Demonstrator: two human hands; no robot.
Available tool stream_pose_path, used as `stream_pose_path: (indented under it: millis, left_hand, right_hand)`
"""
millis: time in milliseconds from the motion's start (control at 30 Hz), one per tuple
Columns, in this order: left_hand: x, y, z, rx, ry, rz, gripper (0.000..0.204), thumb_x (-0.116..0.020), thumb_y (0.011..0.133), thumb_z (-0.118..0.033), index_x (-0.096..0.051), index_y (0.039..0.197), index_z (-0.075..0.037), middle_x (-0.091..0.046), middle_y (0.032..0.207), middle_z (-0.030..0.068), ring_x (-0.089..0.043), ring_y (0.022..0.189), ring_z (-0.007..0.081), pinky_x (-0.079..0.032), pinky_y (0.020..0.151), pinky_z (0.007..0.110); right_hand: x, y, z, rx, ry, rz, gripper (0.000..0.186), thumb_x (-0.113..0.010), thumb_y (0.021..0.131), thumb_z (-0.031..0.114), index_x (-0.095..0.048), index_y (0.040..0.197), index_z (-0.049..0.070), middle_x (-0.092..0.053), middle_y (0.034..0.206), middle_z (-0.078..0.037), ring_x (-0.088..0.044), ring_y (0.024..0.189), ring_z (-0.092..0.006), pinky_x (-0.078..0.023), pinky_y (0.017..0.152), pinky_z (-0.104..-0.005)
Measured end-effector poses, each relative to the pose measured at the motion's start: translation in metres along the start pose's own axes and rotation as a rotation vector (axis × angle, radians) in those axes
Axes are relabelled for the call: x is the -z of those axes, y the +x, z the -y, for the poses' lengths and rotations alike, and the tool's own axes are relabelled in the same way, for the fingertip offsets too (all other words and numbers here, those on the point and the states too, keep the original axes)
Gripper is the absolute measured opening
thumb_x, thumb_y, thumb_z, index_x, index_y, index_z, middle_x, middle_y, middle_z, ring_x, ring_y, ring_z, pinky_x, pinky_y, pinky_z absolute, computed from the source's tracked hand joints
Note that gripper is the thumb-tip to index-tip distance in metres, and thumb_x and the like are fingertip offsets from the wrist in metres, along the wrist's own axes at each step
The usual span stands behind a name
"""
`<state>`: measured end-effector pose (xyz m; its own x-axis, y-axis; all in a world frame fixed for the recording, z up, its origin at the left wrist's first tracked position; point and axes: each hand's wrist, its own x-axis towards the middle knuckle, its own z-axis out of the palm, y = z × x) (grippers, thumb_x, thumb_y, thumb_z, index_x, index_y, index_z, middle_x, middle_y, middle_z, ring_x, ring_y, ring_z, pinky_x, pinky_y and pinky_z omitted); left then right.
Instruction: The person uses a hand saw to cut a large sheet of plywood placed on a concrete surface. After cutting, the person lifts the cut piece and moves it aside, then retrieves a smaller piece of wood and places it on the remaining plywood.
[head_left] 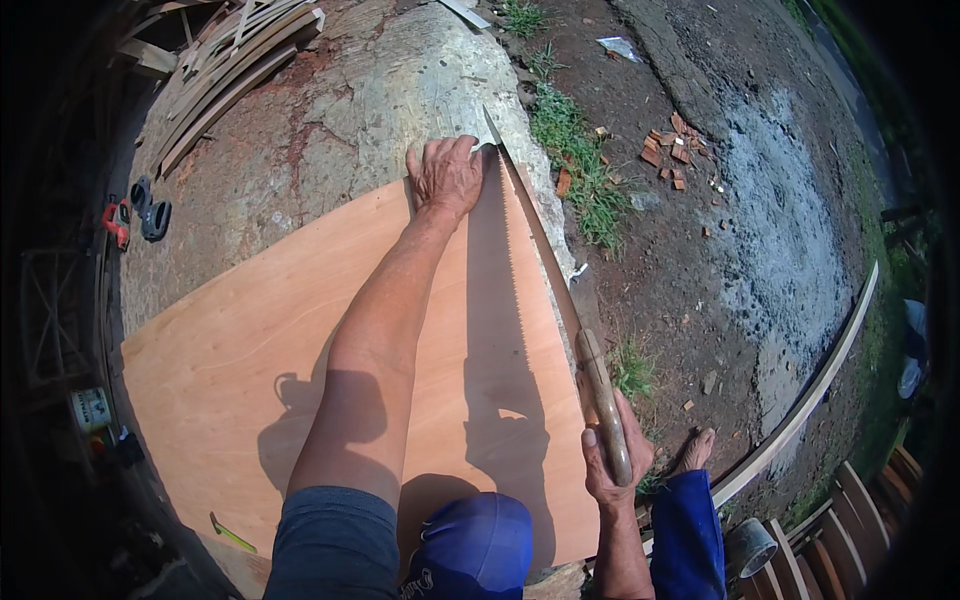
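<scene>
Right hand [618, 450] grips the handsaw [552, 262] by its handle [603, 400], likely safest; left hand [445, 180] bends fingers at the likely stiff plywood sheet's [280, 280] far edge; clasp unclear.

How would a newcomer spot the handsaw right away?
Find the big tan plywood sheet. Beside its right edge, the right hand grips a brown handle: that is the handsaw. Its long, narrowing blade casts a toothed shadow, unlike anything nearby.

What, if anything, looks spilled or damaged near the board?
Right of the board, broken reddish pieces lie scattered on the dirt; beside them, a grey patch looks spilled, being paler than the surrounding dirt.
</scene>
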<state>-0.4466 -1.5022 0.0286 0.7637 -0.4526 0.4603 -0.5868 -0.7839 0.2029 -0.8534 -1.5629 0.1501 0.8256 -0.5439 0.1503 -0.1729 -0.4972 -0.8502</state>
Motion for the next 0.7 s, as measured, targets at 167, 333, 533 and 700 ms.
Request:
stream_pose_path:
  millis: [167,333,533,700]
  left_hand:
    - [0.005,0.003,-0.002,-0.021,-0.139,0.309,0.024,-0.043,0.099,-0.019,-0.063,0.111,-0.015,-0.07,0.107,0.0058,-0.063,0.106,0.0239,-0.041,0.101,0.041]
    - [0.004,0.003,0.002,-0.074,-0.146,0.246,0.023,-0.043,0.098,-0.016,-0.062,0.11,-0.015,-0.07,0.107,0.0062,-0.063,0.104,0.0264,-0.042,0.097,0.042]
    - [0.008,0.007,-0.009,0.004,-0.144,0.325,0.017,-0.046,0.096,-0.013,-0.059,0.108,-0.013,-0.069,0.105,0.0075,-0.063,0.104,0.0279,-0.043,0.091,0.044]
    - [-0.006,0.006,0.0,-0.022,-0.065,0.303,0.015,-0.046,0.095,-0.011,-0.055,0.107,-0.015,-0.068,0.104,0.007,-0.062,0.104,0.027,-0.043,0.09,0.044]
  right_hand:
    - [-0.006,0.028,0.017,-0.146,0.025,0.022,0.055,-0.077,0.086,0.017,-0.058,0.133,-0.005,-0.07,0.117,-0.025,-0.075,0.095,-0.0288,-0.058,0.08,-0.0333]
    - [-0.007,0.021,0.012,-0.044,-0.038,0.013,0.056,-0.077,0.086,0.017,-0.058,0.134,-0.005,-0.07,0.116,-0.025,-0.075,0.092,-0.0273,-0.058,0.078,-0.0324]
    - [0.001,0.001,0.011,-0.024,-0.056,0.004,0.056,-0.077,0.086,0.017,-0.058,0.134,-0.006,-0.07,0.115,-0.025,-0.075,0.092,-0.0274,-0.058,0.077,-0.0327]
    - [-0.046,0.096,0.014,0.012,0.042,-0.05,0.054,-0.074,0.089,0.015,-0.056,0.138,0.001,-0.071,0.116,-0.021,-0.075,0.092,-0.0247,-0.057,0.076,-0.0323]
